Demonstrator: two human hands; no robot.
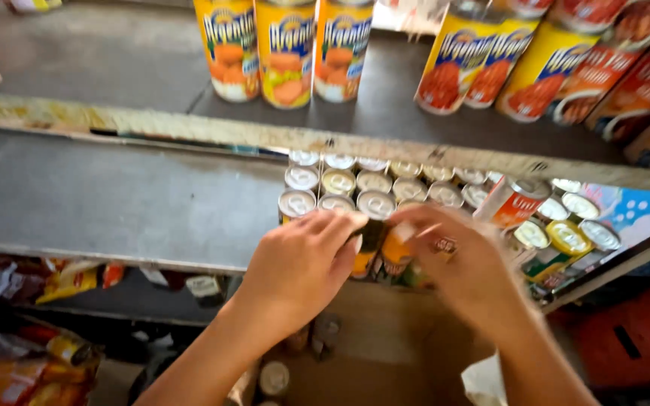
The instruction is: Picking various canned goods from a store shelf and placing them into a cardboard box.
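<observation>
Both hands, left hand (pixel 302 259) and right hand (pixel 457 259), are gripping upright cans (pixel 385 252) at the shelf (pixel 114 199) edge, just in front.

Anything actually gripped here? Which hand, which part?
Cannot tell. Both the left hand and right hand rest their fingers on the front-row cans on the shelf; motion blur hides any closed grip.

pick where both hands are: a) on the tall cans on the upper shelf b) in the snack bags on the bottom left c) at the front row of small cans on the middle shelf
c: the left hand and right hand both grip small cans at the front edge of the middle shelf.
</observation>
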